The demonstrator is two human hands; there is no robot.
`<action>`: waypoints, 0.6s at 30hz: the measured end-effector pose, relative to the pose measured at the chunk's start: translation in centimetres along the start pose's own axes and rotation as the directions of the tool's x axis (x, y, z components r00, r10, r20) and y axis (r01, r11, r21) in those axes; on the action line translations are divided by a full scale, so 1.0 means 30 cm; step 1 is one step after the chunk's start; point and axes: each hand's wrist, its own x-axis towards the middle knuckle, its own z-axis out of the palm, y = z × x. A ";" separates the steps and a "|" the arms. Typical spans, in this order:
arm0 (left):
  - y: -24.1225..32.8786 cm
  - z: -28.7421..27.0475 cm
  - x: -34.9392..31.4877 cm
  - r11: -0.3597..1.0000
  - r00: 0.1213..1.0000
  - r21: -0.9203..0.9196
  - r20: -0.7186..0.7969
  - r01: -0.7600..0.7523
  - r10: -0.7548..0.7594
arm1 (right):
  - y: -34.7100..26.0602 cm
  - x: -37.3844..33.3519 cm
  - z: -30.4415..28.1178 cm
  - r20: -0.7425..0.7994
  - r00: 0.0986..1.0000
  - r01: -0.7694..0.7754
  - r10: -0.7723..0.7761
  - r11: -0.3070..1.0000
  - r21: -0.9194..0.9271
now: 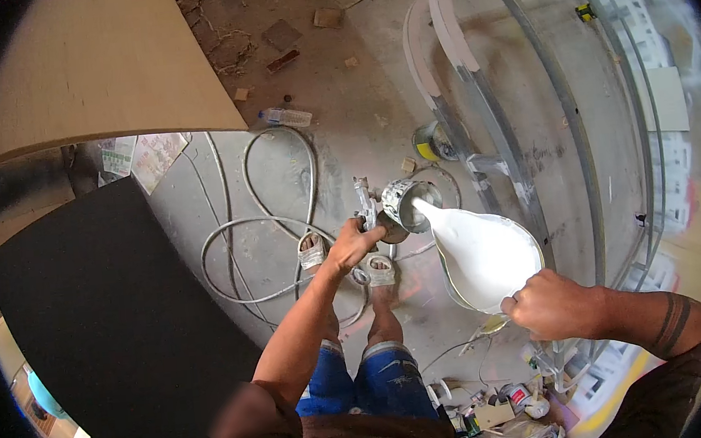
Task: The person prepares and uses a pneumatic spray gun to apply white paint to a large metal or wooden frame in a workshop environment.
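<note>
My left hand [353, 244] is wrapped round the handle of a metal spray gun [364, 197]. Attached to the gun is a paint-stained cup [396, 202], tilted with its mouth toward the right. In my right hand [550, 306] is a large paint can [452, 290], gripped at its near right edge and tipped to the left. White paint [491, 257] coats the visible inside of the can and runs over its narrow end into the cup. The paint level inside the cup is hard to make out.
A hose [313, 168] loops over the floor by my feet. To the right stands a curved metal frame [560, 88], with a paint bucket [434, 143] beside it. A black panel [109, 323] and wooden panel [104, 65] fill the left. Clutter [509, 414] lies near right.
</note>
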 end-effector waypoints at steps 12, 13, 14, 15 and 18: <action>0.022 -0.031 -0.043 0.999 0.999 -0.011 0.028 -0.031 0.031 | 0.007 0.049 0.280 -0.453 0.884 0.026 -0.112 0.981 -0.191; 0.033 -0.026 -0.035 0.999 0.998 -0.021 0.039 -0.043 0.044 | 0.001 0.043 0.301 -0.466 0.879 0.010 -0.103 0.980 -0.197; 0.046 -0.024 -0.021 0.997 0.996 -0.025 0.053 -0.070 0.071 | -0.004 0.039 0.321 -0.489 0.869 -0.019 -0.073 0.983 -0.181; 0.073 -0.008 -0.026 0.997 0.996 -0.039 0.058 -0.073 0.075 | -0.001 0.042 0.339 -0.515 0.856 -0.046 -0.043 0.986 -0.160; 0.073 -0.025 -0.040 0.999 0.998 0.008 0.043 -0.039 0.038 | -0.055 0.042 0.291 -0.605 0.796 -0.033 -0.025 0.996 -0.084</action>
